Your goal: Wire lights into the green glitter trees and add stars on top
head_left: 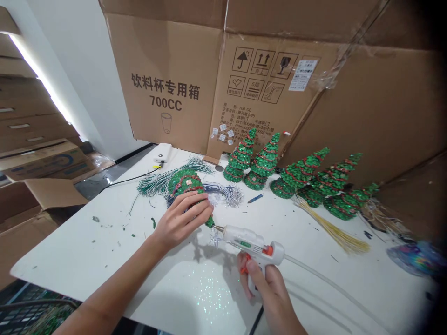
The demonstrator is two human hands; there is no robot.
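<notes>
My left hand is wrapped round a small green tinsel Christmas tree, tilted so its tip points down to the right. Red garland circles the tree, and my fingers hide part of it. In my right hand is a white hot glue gun with an orange trigger, a long glue stick running out of its back. The gun's metal nozzle meets or nearly meets the tree's tip. Just below the nozzle is a clear, shiny star; whether anything holds it I cannot tell.
Several finished-looking green trees stand along the back against a large cardboard box. Green wire strands, silver strands and a yellow bundle lie on the white table. A blue marker-like piece lies mid-table.
</notes>
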